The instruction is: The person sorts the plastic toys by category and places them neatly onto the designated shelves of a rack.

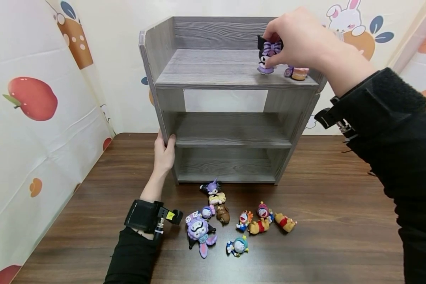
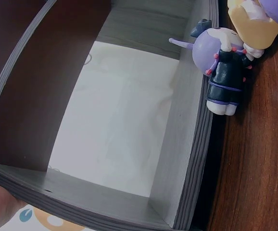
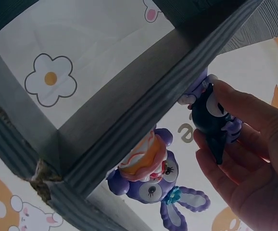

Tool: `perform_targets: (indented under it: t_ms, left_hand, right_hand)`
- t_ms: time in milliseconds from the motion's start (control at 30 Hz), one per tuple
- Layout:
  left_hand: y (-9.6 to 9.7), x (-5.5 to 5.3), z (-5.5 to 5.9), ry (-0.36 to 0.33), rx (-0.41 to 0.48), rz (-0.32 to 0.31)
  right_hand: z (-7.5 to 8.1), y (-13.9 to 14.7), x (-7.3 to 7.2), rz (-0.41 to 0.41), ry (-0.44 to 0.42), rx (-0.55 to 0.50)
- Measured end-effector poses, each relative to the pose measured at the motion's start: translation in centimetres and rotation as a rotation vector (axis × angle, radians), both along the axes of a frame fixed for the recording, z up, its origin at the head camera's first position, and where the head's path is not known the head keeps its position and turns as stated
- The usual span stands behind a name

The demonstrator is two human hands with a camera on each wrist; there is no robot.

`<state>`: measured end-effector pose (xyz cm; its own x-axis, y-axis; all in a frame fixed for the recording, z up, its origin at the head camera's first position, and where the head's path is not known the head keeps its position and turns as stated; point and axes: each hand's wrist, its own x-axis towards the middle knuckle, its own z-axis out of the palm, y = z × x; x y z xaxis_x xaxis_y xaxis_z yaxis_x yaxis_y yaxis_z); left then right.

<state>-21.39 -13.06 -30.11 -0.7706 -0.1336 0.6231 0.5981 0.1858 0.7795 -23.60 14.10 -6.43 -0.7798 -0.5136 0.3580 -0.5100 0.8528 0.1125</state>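
At the top right of the head view, my right hand [image 1: 299, 39] pinches a black-and-purple figurine [image 1: 265, 70] with a striped bow. The figurine stands upright at the top level of the grey wooden shelf [image 1: 223, 85]; whether its base touches the board I cannot tell. Just right of it, partly hidden by my hand, is a purple long-eared figurine with a cake [image 3: 153, 185], clearer in the right wrist view. My left hand [image 1: 164, 154] grips the shelf's left side panel, thumb at the front edge. In the left wrist view only part of that hand shows at the lower left corner.
On the brown table [image 1: 333, 221] before the shelf lie several small figurines. A large purple one [image 1: 198, 228] is at left, a horned purple one [image 1: 212, 187] near the shelf base, yellow bears [image 1: 285, 223] at right, and a blue-green one [image 1: 238, 246] in front.
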Motion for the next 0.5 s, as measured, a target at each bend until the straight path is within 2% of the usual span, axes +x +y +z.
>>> perform_targets:
  t_ms: [233, 500]
  left_hand:
    - [0.0, -0.09, -0.03, 0.008, 0.0, -0.016]
    - [0.07, -0.04, 0.0, -0.004, -0.002, 0.0]
  right_hand:
    - [0.25, -0.21, -0.35, 0.007, -0.027, -0.001]
    - [0.31, -0.29, -0.78, -0.01, -0.057, 0.028]
